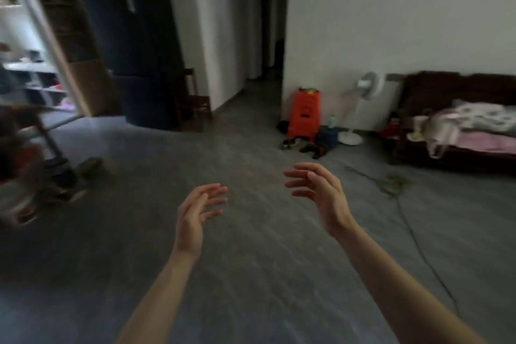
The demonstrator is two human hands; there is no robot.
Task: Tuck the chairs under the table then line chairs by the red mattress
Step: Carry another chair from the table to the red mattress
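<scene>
Loose-fingered left hand (195, 216) and right hand (321, 194) hover above grey floor (83, 260).

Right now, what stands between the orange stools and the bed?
In the head view, a white fan stands between the orange stools and the bed; a small bottle sits by its base, nearer the stools.
</scene>
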